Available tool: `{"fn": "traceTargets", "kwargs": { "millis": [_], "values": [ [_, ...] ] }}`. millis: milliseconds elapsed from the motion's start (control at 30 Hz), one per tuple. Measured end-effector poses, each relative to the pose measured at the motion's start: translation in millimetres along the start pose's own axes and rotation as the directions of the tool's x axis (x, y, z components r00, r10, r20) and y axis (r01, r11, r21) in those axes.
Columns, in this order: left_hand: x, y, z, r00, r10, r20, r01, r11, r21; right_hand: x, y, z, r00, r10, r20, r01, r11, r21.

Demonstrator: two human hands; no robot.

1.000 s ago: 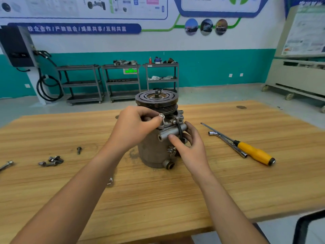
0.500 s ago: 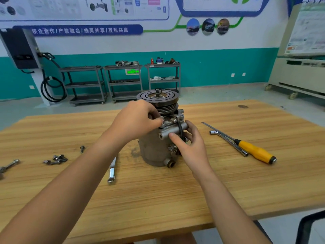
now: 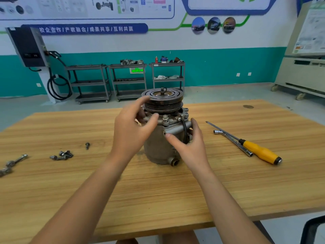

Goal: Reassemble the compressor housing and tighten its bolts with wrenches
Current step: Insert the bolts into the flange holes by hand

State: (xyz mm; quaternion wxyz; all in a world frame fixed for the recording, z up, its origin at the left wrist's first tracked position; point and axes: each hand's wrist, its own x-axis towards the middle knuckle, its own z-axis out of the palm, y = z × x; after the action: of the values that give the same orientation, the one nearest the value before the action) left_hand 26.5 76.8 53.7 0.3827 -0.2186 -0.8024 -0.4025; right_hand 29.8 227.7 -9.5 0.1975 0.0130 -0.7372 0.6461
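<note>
Compressor housing stands upright, your right hand gripping its side lug; your left hand, loose and empty, is nearer the spare bolts lying well leftward.

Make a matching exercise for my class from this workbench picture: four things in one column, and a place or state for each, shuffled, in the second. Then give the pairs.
Things:
1. screwdriver
2. loose bolts
3. pulley
4. right hand

Places or states:
A. on top of the compressor
B. grips the compressor's side
C. lie on the table, left of the compressor
D. yellow handle, right of the compressor

Pairs: 1-D, 2-C, 3-A, 4-B.
</note>
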Motion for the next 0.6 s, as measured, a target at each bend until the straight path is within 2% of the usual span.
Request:
{"fn": "traceTargets", "kwargs": {
  "millis": [33,67,133,200,300,400,500,600],
  "values": [
    [-8.3,-0.6,4.7,0.993,-0.102,-0.065,0.099,0.994,-0.054,-1.6,-1.2,3.7,1.0,-0.014,0.005,0.015,0.999,-0.043],
    [-14.3,-1.3,11.3,0.974,-0.219,-0.06,0.212,0.972,-0.104,-2.5,-2.4,7.3,1.0,-0.029,0.009,0.03,0.997,-0.073],
    [-19.7,-2.7,25.5,0.92,-0.388,0.056,0.392,0.907,-0.151,-1.3,-4.1,12.8,0.998,-0.066,-0.009,0.064,0.99,-0.127],
    [-15.9,-2.6,34.7,0.91,-0.398,0.121,0.413,0.896,-0.161,2.9,-6.6,15.6,0.994,-0.102,-0.034,0.094,0.979,-0.18],
    [-4.2,-2.8,40.1,0.922,-0.375,0.096,0.386,0.91,-0.15,12.0,-11.9,18.0,0.993,-0.117,-0.028,0.108,0.969,-0.221],
    [4.1,-7.3,39.7,0.908,-0.41,0.082,0.417,0.905,-0.086,18.7,-15.4,20.0,0.995,-0.098,-0.033,0.088,0.971,-0.221],
    [9.8,-11.5,38.8,0.895,-0.408,0.182,0.429,0.899,-0.092,21.4,-15.1,19.8,0.995,-0.083,-0.052,0.071,0.975,-0.211],
    [14.1,-13.5,39.3,0.883,-0.414,0.222,0.443,0.891,-0.097,23.1,-15.2,19.3,0.997,-0.061,-0.055,0.049,0.978,-0.201]
  ]
}}
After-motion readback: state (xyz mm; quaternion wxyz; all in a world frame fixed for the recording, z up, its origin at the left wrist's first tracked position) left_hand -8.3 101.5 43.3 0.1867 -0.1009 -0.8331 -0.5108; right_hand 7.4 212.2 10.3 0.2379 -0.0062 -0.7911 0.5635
